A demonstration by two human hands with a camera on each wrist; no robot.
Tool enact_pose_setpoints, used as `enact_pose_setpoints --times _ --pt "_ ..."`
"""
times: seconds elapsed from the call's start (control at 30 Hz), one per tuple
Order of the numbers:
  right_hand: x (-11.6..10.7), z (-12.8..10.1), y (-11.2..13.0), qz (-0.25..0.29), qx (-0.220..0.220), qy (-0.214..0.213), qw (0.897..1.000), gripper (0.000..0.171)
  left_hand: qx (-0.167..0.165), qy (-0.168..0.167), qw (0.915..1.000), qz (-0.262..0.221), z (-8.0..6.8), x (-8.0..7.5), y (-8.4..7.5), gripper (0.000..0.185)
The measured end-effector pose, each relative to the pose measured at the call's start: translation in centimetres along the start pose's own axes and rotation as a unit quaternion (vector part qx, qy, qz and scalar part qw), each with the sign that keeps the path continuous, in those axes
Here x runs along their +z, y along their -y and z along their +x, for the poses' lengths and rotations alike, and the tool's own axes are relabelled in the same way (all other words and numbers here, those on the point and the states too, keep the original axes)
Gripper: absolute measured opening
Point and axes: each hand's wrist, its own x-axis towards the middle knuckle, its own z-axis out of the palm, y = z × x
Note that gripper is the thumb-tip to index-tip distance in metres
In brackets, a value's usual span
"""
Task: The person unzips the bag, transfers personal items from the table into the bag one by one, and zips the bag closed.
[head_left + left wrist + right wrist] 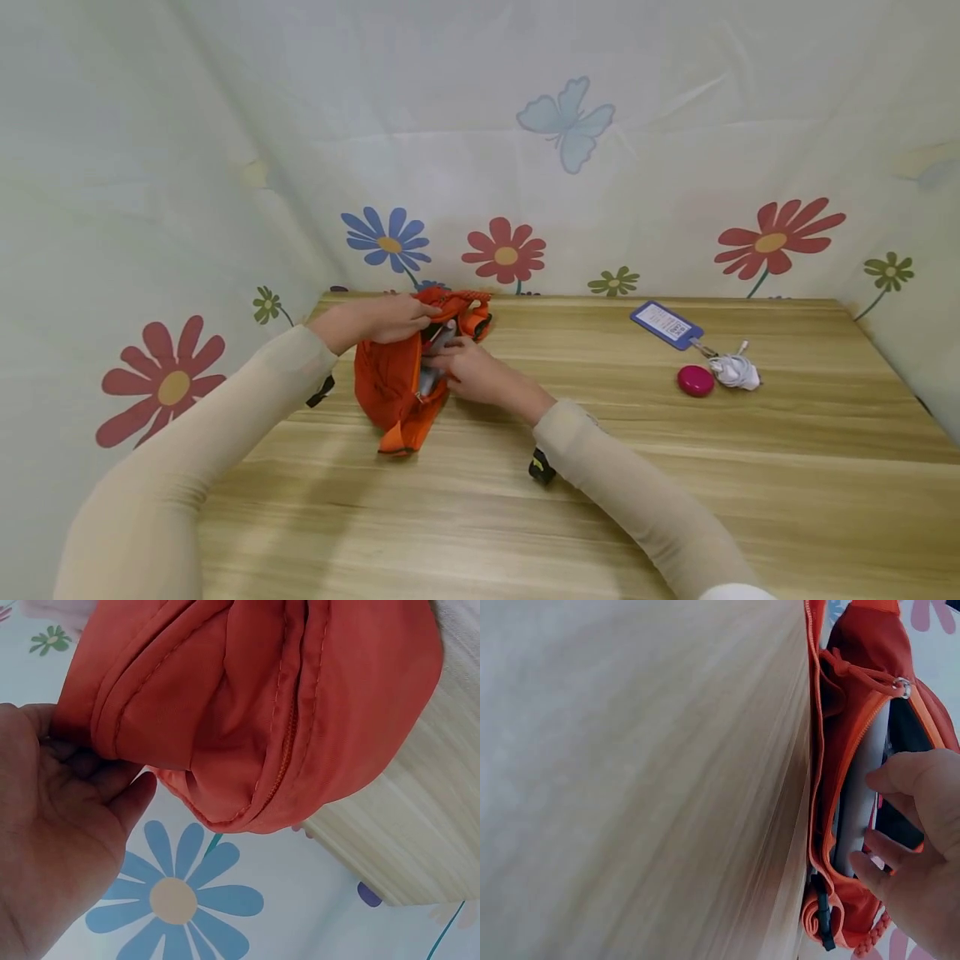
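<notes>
An orange zippered waist bag [386,375] stands at the table's back left, its mouth unzipped towards the right. My left hand [378,318] grips the bag's upper edge; in the left wrist view that hand [67,817] has its fingers tucked behind the orange fabric [150,720]. At the opening, my right hand [476,371] reaches in. The right wrist view shows this hand [922,832] with thumb and fingers apart, fingertips right at a smooth grey item [859,795] inside. Something dark [900,817] lies behind it, partly hidden by the hand.
At the table's right lie a blue badge holder [666,325] with a printed card, a round magenta case [695,381] and a bundled white cable [737,371]. Flower-printed curtains [637,208] border the wooden table [600,358] behind and at both sides.
</notes>
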Motion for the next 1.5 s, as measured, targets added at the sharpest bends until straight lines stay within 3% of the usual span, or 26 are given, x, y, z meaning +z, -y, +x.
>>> enact_pose_setpoints --times 0.1,0.23,0.37,0.4,0.5,0.63,0.73,0.9,1.13,1.3,1.4,1.5 --pt "-0.2 -0.3 0.0 0.015 0.001 0.013 1.000 0.050 0.013 -0.004 0.9999 0.007 0.0 0.3 0.1 0.049" --pt "-0.9 -1.1 0.0 0.042 0.013 0.024 0.999 0.043 0.041 -0.011 0.9990 0.012 -0.1 0.8 0.1 0.049" --pt "-1.5 -1.8 0.5 0.046 0.027 0.035 0.998 0.032 0.020 -0.021 0.9994 -0.020 -0.6 1.8 0.1 0.055" --pt "-1.7 -2.0 0.7 0.047 0.031 0.040 0.998 0.031 0.005 -0.031 0.9989 -0.035 -0.8 2.1 0.0 0.057" --pt "-2.0 -2.4 1.3 0.061 0.045 0.058 0.995 0.028 -0.009 -0.067 0.9975 -0.020 -1.8 3.0 -0.4 0.062" --pt "-2.2 -2.6 2.4 0.094 0.054 0.081 0.991 0.024 0.011 -0.120 0.9925 0.020 -3.4 4.4 -1.0 0.070" --pt "-2.2 -2.4 3.2 0.106 0.052 0.087 0.989 0.023 0.038 -0.142 0.9880 0.050 -4.5 5.9 -1.1 0.078" --pt "-2.0 -1.6 4.3 0.088 0.060 0.093 0.990 0.028 0.054 -0.154 0.9833 0.080 -5.4 8.3 -1.0 0.095" --pt "-0.9 -0.7 5.0 0.047 0.115 0.104 0.987 0.027 0.046 -0.155 0.9805 0.111 -5.6 10.2 -1.1 0.111" --pt "0.1 -0.4 5.3 0.010 0.118 0.092 0.989 0.011 0.040 -0.146 0.9809 0.122 -5.3 11.1 -1.1 0.113" --pt "0.1 -0.6 5.4 0.020 0.108 0.073 0.991 0.004 0.048 -0.154 0.9793 0.123 -5.1 11.8 -1.1 0.110" --pt "-0.2 -0.9 5.3 0.079 0.110 0.056 0.989 0.008 0.057 -0.169 0.9769 0.119 -5.1 12.5 -1.0 0.107"
